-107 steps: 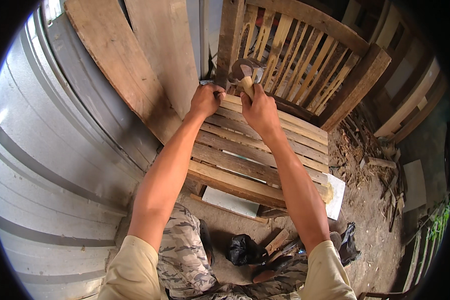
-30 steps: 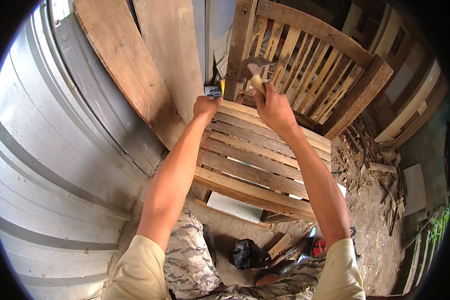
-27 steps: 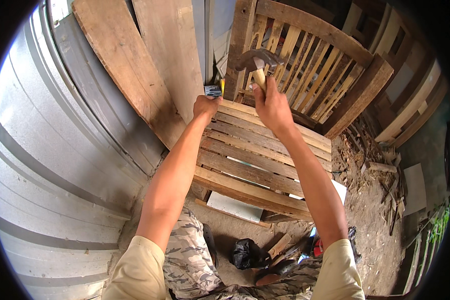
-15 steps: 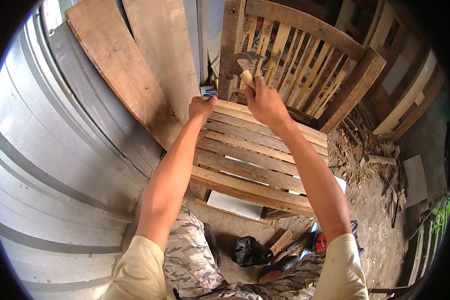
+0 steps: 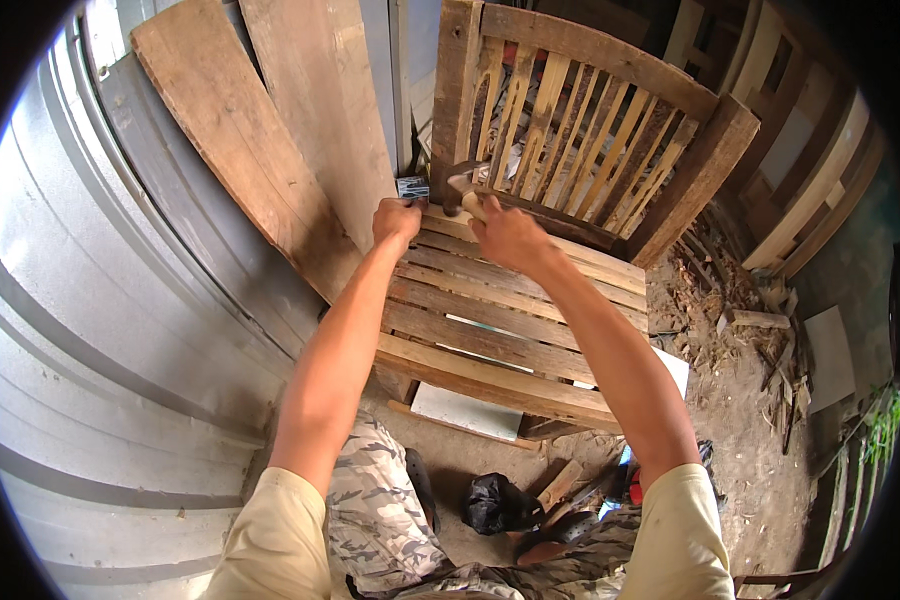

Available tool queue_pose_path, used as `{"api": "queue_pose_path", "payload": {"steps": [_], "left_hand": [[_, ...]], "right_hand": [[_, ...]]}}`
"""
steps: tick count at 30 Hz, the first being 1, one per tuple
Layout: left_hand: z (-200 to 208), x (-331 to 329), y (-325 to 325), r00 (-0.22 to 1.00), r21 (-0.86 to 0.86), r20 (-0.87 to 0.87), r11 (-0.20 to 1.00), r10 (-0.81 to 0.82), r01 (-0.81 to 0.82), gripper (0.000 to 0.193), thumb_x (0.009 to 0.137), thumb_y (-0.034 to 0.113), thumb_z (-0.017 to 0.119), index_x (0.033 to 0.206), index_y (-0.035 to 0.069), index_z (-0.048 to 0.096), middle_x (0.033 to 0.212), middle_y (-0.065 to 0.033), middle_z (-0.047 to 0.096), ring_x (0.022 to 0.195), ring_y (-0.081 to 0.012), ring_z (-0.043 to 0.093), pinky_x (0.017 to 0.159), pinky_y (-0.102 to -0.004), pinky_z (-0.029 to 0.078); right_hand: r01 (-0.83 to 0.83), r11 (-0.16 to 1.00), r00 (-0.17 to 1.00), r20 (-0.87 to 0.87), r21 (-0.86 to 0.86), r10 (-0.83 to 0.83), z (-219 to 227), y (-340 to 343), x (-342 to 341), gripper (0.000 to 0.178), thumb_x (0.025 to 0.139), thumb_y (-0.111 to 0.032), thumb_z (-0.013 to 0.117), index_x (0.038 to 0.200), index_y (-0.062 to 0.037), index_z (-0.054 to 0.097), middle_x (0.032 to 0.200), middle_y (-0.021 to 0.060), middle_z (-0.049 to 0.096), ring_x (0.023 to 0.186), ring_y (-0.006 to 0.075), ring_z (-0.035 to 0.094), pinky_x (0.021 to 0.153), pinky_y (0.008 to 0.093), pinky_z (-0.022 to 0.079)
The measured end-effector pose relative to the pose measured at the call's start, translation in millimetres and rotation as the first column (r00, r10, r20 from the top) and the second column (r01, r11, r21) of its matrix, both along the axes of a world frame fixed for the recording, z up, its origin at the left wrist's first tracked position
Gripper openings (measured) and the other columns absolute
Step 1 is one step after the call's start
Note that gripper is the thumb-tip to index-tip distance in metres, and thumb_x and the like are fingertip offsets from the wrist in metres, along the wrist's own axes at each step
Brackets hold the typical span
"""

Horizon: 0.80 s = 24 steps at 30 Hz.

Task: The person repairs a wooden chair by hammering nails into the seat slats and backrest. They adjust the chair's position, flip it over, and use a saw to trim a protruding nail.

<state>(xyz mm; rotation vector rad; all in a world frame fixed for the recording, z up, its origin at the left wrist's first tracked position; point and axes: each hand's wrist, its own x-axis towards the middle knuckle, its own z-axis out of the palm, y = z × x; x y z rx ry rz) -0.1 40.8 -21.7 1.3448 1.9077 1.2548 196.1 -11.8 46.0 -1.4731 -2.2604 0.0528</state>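
Observation:
A wooden chair stands before me, its slatted seat [image 5: 490,345] nearest and its slatted backrest [image 5: 570,130] rising behind. My right hand [image 5: 513,236] is closed around the pale wooden handle of a hammer [image 5: 466,190]. The hammer's dark head is low over the seat's back left corner, near the backrest post. At that same corner my left hand [image 5: 397,220] is closed, fingertips pressed together beside the hammer head. Whatever those fingers hold, if anything, is too small or hidden to make out.
Wide boards [image 5: 260,140] lean against a corrugated metal wall [image 5: 120,400] on the left. A black plastic bag [image 5: 495,503] and a wood offcut [image 5: 560,484] lie on the ground near my legs. Wood scraps [image 5: 760,318] litter the ground at right.
My right hand has brought the hammer down and left, from raised above the seat to close by my left hand. The left hand stays at the corner.

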Motion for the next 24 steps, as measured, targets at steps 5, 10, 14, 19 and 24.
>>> {"api": "queue_pose_path", "payload": {"steps": [5,10,14,19,24], "left_hand": [[2.2,-11.0,-4.8,0.997,0.022,-0.077,1.000,0.014,-0.013,0.038,0.089,0.037,0.074,0.092,0.000,0.076,0.084,-0.0191,0.073,0.075,-0.0280,0.069,0.072,-0.0401,0.049],[8.3,-5.2,-5.9,0.999,-0.033,0.002,0.998,-0.048,0.048,0.039,0.088,0.042,0.072,0.098,0.004,0.077,0.097,-0.0219,0.073,0.093,-0.0385,0.070,0.082,-0.0443,0.053],[6.0,-12.1,-4.0,0.999,-0.059,-0.007,0.998,-0.036,0.036,0.038,0.087,0.041,0.071,0.099,0.005,0.077,0.096,-0.0224,0.073,0.093,-0.0385,0.070,0.082,-0.0441,0.052],[6.5,-12.6,-3.5,0.999,-0.012,-0.033,0.999,-0.033,0.033,0.038,0.087,0.041,0.070,0.098,0.005,0.077,0.094,-0.0225,0.073,0.092,-0.0392,0.070,0.082,-0.0448,0.052],[13.0,-3.2,-7.6,0.979,-0.043,-0.197,0.998,-0.044,0.036,0.040,0.086,0.041,0.070,0.090,0.002,0.076,0.091,-0.0215,0.073,0.091,-0.0395,0.070,0.080,-0.0474,0.052]], "right_hand": [[-0.005,0.999,0.999,-0.051,0.054,0.008,25.4,-6.6,-5.5,0.045,0.103,-0.033,0.047,0.114,0.0098,0.049,0.074,0.0310,0.066,0.068,0.0483,0.067,0.057,0.0565,0.053],[0.112,0.994,0.993,-0.039,-0.010,-0.112,15.2,-22.0,-9.6,0.043,0.100,-0.032,0.051,0.113,0.0089,0.051,0.075,0.0275,0.068,0.074,0.0492,0.068,0.072,0.0514,0.059],[0.024,0.980,0.999,-0.037,-0.195,-0.031,27.4,-7.4,-5.2,0.046,0.100,-0.034,0.049,0.111,0.0107,0.053,0.084,0.0322,0.067,0.077,0.0484,0.069,0.071,0.0507,0.059],[0.082,0.985,0.992,-0.103,0.150,-0.067,5.6,-17.2,-10.6,0.045,0.102,-0.033,0.048,0.106,0.0110,0.056,0.068,0.0269,0.066,0.060,0.0375,0.070,0.056,0.0470,0.057],[0.063,0.887,0.994,-0.054,-0.457,-0.098,54.8,-32.3,2.0,0.045,0.103,-0.032,0.042,0.093,0.0075,0.060,0.060,0.0173,0.065,0.052,0.0275,0.067,0.054,0.0399,0.057]]}}
